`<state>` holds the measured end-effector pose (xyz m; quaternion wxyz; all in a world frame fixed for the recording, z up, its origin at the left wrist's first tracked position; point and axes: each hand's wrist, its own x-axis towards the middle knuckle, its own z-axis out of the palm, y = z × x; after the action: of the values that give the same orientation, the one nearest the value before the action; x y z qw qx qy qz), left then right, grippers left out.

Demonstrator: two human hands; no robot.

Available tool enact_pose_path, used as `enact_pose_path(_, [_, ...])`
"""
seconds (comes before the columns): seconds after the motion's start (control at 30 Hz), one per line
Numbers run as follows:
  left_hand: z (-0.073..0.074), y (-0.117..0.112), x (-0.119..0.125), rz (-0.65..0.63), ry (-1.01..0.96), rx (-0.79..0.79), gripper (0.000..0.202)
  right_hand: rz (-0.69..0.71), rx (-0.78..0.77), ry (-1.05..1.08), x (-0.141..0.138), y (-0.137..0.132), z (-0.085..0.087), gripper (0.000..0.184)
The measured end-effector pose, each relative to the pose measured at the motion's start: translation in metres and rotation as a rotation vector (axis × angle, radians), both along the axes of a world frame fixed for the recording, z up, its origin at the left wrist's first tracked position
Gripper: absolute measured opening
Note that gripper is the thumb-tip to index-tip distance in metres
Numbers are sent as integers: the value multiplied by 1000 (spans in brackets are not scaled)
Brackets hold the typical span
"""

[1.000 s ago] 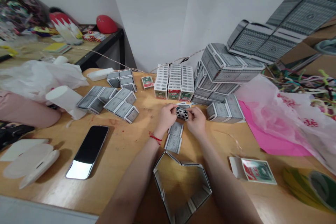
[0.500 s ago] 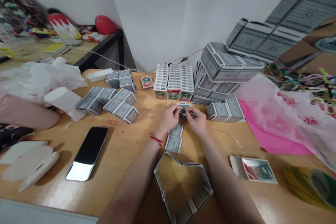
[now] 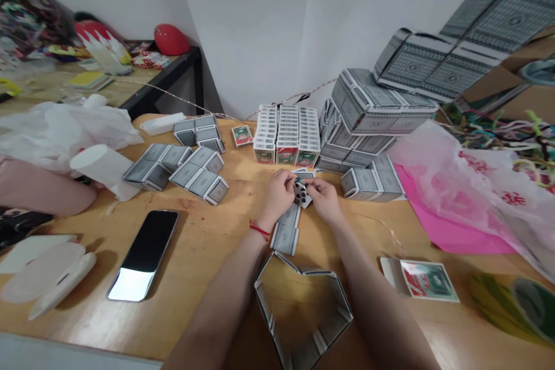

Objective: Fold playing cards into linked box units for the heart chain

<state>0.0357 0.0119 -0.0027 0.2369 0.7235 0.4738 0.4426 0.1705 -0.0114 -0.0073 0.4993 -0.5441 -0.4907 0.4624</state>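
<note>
My left hand (image 3: 278,189) and my right hand (image 3: 323,198) meet at the middle of the wooden table (image 3: 208,243), both pinched on a small playing card (image 3: 300,191) with black pips showing. A red string circles my left wrist. Under the hands lies a folded strip of grey-backed cards (image 3: 287,230). A heart-shaped frame made of cards (image 3: 303,306) stands on the table between my forearms, close to me.
Rows of card packs (image 3: 287,134) stand behind the hands, with stacked grey card blocks (image 3: 368,121) to the right. A phone (image 3: 145,254) lies left. Folded card pieces (image 3: 191,170), pink plastic bag (image 3: 468,191), an open card box (image 3: 418,279), and another person's arm (image 3: 39,188) at far left.
Both hands stayed in place while the card between them turned, its pip face hidden half a second ago and showing again now.
</note>
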Motion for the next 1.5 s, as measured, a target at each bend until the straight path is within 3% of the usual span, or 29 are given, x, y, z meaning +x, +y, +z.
enact_pose_path(0.5, [-3, 4, -2, 28, -8, -26, 16, 197, -64, 66, 4, -1, 2, 38])
enact_pose_path(0.73, [-3, 5, -3, 76, -99, -88, 12, 8, 5, 29, 6, 1, -2, 29])
enact_pose_path(1.03, [2, 2, 0, -54, -163, -93, 10, -135, 191, -207, 8, 1, -3, 25])
enact_pose_path(1.3, [3, -3, 0, 30, -158, -65, 11, -279, 238, -388, 7, -5, 1, 25])
enact_pose_path(1.5, [2, -3, 0, 67, -146, -32, 14, -272, 229, -391, 8, -4, -2, 27])
